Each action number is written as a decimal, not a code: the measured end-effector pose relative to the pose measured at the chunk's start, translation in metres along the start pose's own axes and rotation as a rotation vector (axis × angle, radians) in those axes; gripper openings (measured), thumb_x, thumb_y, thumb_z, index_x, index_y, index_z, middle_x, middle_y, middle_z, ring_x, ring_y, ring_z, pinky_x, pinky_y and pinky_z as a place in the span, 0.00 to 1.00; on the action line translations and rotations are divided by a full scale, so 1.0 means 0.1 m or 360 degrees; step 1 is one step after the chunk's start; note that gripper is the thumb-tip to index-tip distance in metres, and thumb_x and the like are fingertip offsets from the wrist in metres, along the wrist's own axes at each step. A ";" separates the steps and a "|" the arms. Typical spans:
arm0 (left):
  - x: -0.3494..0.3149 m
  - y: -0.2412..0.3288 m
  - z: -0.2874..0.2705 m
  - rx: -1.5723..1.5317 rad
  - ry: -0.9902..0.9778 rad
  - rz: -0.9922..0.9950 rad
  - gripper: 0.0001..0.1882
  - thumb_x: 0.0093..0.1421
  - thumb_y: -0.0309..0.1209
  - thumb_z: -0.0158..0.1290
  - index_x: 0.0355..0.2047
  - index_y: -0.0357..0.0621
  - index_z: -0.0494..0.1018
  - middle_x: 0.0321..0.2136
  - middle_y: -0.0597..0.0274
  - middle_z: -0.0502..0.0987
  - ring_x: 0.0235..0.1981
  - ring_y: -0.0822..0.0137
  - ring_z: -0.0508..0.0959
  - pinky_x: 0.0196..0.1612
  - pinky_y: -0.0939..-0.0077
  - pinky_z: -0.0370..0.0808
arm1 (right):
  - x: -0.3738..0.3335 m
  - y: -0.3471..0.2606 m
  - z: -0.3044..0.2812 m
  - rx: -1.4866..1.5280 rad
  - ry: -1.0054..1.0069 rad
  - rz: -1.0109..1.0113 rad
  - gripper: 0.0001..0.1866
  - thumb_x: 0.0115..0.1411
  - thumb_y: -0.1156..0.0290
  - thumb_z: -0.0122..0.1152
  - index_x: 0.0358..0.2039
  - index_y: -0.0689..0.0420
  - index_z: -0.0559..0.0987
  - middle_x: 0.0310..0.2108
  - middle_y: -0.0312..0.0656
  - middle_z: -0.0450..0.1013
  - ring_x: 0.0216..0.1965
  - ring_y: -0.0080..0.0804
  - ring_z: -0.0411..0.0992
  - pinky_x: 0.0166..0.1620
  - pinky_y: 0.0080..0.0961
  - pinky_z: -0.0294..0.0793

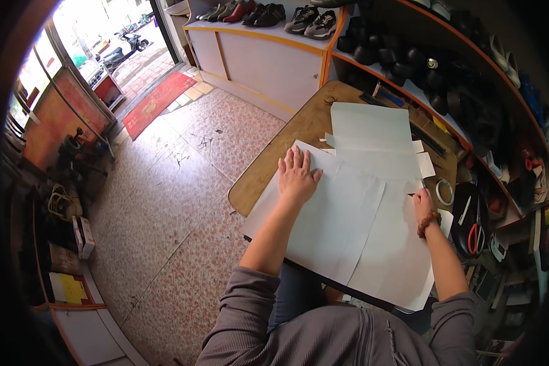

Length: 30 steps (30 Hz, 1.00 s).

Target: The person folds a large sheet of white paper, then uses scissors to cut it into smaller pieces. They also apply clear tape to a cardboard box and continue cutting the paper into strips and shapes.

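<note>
A large pale sheet of paper or card (pixel 338 222) lies on the wooden table (pixel 305 125) in front of me. My left hand (pixel 297 177) rests flat near its upper left edge, fingers spread. Under and beyond it is an unfolded pale carton (pixel 372 125) with small side flaps, reaching right and toward me. My right hand (pixel 423 206), with a beaded bracelet at the wrist, is closed on the carton's right side. From its fingers pokes a slim dark-tipped tool (pixel 411 194), mostly hidden, its kind unclear. Close by on the right lies a roll of tape (pixel 444 191).
Red-handled scissors (pixel 476 238) lie right of the table in a dark tray. Shelves of shoes (pixel 402 58) rise at the back right, and a low cabinet (pixel 262 58) carries more shoes. A red mat (pixel 158 105) lies at the open doorway.
</note>
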<state>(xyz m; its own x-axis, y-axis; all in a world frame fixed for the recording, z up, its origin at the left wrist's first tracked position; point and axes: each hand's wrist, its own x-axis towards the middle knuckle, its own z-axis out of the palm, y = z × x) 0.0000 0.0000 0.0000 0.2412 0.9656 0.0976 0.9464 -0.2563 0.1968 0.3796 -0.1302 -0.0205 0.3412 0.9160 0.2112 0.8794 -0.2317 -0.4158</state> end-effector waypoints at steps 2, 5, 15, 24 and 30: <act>0.00 0.01 -0.02 -0.0007 -0.0001 -0.0001 0.36 0.62 0.57 0.34 0.64 0.50 0.51 0.66 0.56 0.46 0.67 0.58 0.44 0.65 0.58 0.42 | -0.01 -0.04 -0.04 0.0022 0.0010 -0.0004 0.05 0.56 0.75 0.52 0.28 0.62 0.67 0.31 0.46 0.67 0.32 0.41 0.68 0.35 0.33 0.69; 0.01 0.01 -0.03 -0.0014 -0.0015 0.0001 0.36 0.62 0.57 0.34 0.64 0.50 0.51 0.66 0.56 0.46 0.67 0.58 0.44 0.66 0.59 0.41 | 0.00 -0.08 -0.05 0.0026 -0.0006 0.0027 0.05 0.56 0.75 0.52 0.27 0.62 0.67 0.30 0.45 0.67 0.31 0.41 0.68 0.35 0.33 0.69; 0.01 0.03 -0.11 0.0008 -0.0130 -0.0005 0.36 0.61 0.58 0.34 0.64 0.54 0.51 0.66 0.56 0.45 0.67 0.57 0.43 0.65 0.58 0.41 | -0.08 -0.09 -0.10 -0.0166 0.0013 -0.0074 0.06 0.57 0.69 0.53 0.29 0.58 0.69 0.35 0.46 0.69 0.36 0.49 0.69 0.38 0.41 0.70; 0.06 0.09 -0.16 -0.0021 -0.0179 0.0034 0.31 0.62 0.57 0.33 0.63 0.66 0.53 0.66 0.51 0.43 0.67 0.53 0.42 0.65 0.56 0.41 | -0.09 -0.18 -0.11 -0.0227 0.0032 -0.0036 0.06 0.59 0.69 0.49 0.31 0.59 0.68 0.34 0.49 0.69 0.36 0.51 0.68 0.38 0.41 0.68; 0.10 0.09 -0.08 0.0001 -0.0127 0.0018 0.31 0.62 0.59 0.33 0.63 0.66 0.53 0.66 0.51 0.44 0.67 0.53 0.42 0.65 0.55 0.41 | 0.02 0.00 -0.01 -0.0184 -0.0050 0.0046 0.08 0.60 0.67 0.48 0.32 0.58 0.68 0.36 0.49 0.70 0.36 0.52 0.70 0.37 0.44 0.70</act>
<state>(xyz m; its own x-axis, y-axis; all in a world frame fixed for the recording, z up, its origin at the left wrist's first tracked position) 0.0091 0.0070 0.0104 0.2682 0.9631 0.0217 0.9436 -0.2671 0.1954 0.3802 -0.1290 -0.0195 0.3578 0.9178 0.1724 0.9025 -0.2925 -0.3161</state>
